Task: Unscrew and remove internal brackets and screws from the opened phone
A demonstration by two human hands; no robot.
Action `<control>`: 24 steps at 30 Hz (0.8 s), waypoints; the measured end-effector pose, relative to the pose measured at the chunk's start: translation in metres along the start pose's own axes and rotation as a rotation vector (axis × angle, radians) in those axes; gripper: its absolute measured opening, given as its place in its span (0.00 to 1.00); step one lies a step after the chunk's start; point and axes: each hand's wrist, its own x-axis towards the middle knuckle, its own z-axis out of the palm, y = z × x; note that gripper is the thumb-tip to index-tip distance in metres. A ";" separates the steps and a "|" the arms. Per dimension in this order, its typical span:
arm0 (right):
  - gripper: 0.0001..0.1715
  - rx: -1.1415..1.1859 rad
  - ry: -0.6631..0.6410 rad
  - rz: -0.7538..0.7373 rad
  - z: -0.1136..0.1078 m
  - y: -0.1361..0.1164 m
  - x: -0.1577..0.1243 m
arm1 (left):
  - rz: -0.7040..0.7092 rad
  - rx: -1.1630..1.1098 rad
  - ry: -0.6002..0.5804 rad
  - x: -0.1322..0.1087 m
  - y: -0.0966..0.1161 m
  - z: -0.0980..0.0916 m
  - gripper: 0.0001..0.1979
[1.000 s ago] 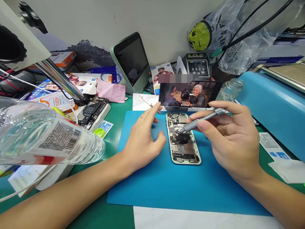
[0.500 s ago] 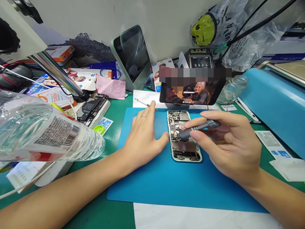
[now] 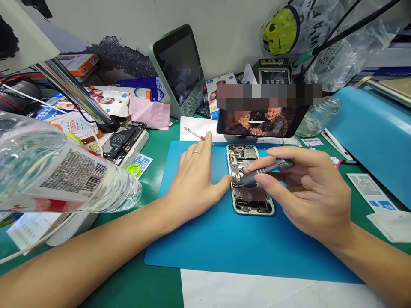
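Observation:
An opened phone [image 3: 253, 199] with its inner boards exposed lies on the blue mat [image 3: 199, 246]. My right hand [image 3: 311, 188] grips a dark grey screwdriver [image 3: 266, 170] between thumb and fingers. The tool slants down leftward over the middle of the phone; its tip is hard to make out. Resting on the mat with fingers stretched out, my left hand [image 3: 197, 184] holds nothing. Its thumb touches or nearly touches the phone's left edge. Just beyond its index finger lies a thin white stick with a brown end [image 3: 196, 133].
A large clear water bottle [image 3: 73, 167] juts in from the left. Behind it lies another opened phone [image 3: 125, 141]. A phone playing a video [image 3: 263, 122] leans behind the mat, with a glass jar [image 3: 319, 116] beside it. A blue machine [image 3: 372, 132] borders the right.
The view has shifted slightly, moving the phone a little up and right in the picture. My left thumb is closer to the phone's edge. The screwdriver stays in my right hand.

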 end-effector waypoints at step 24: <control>0.29 -0.010 -0.052 -0.060 -0.003 0.003 0.000 | -0.032 0.070 -0.044 0.001 0.004 -0.002 0.48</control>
